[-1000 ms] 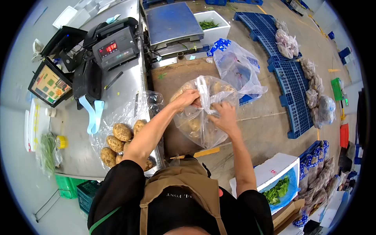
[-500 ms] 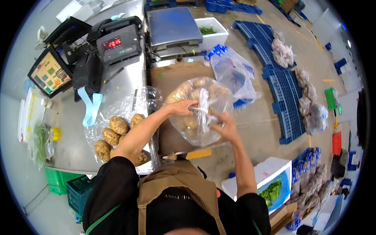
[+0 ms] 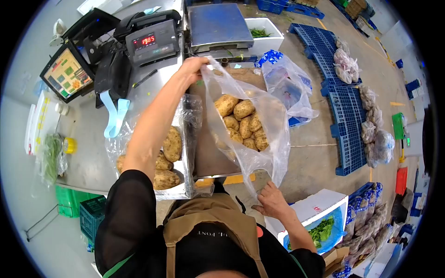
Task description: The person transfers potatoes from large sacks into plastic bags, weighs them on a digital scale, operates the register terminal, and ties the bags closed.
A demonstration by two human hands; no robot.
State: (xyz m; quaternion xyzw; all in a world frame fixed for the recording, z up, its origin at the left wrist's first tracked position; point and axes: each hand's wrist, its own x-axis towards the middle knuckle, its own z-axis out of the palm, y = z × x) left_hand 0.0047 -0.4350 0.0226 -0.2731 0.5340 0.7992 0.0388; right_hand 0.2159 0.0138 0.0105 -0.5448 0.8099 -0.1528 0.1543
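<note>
Beside our silver metal worktop (image 3: pixel 160 76) we have a flat brown board (image 3: pixel 204 157). Over it, the thin, translucent plastic bag (image 3: pixel 273 118) spreads open between our hands: our left hand (image 3: pixel 192 69) grasps its far rim, our right hand (image 3: pixel 274 202) pinches the near one. Brown oval potatoes (image 3: pixel 244 126) lie inside, between both hands, apart from each.

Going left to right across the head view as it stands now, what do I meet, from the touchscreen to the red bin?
Touchscreen, weighing display with red digits, left hand, bagged potatoes, nearer blue pallet, red bin.
</note>
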